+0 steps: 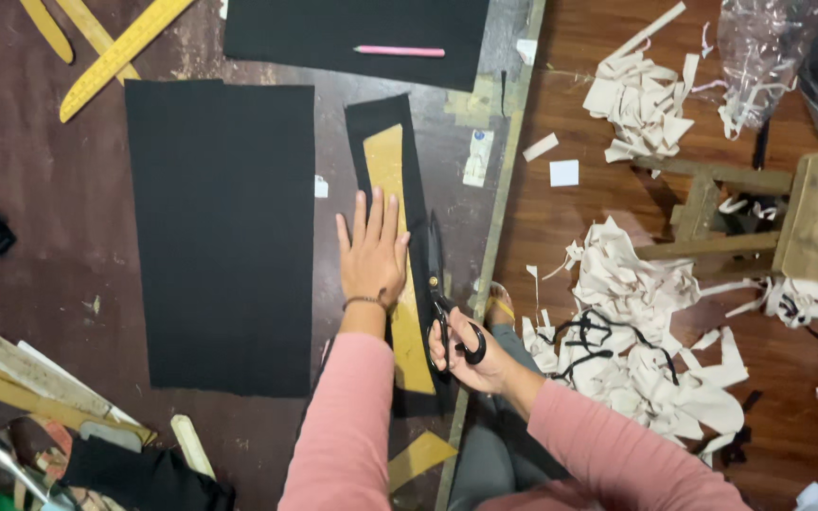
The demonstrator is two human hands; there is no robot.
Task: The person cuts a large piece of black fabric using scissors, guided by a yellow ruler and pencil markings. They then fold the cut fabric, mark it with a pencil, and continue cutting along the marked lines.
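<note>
Black felt strip (417,203) under my flat, spread left hand (372,254), pinning the tan cardboard pattern (388,163); my right hand (471,352) grips black scissors (437,284) along its right edge, bare table (78,237) leftward.

Two hands (372,255) (471,355), one pair of scissors (439,293), three black cloth pieces (224,237) (357,33) (417,189), one pink pencil (400,51), one tan pattern (392,189), one stool (788,218).
</note>
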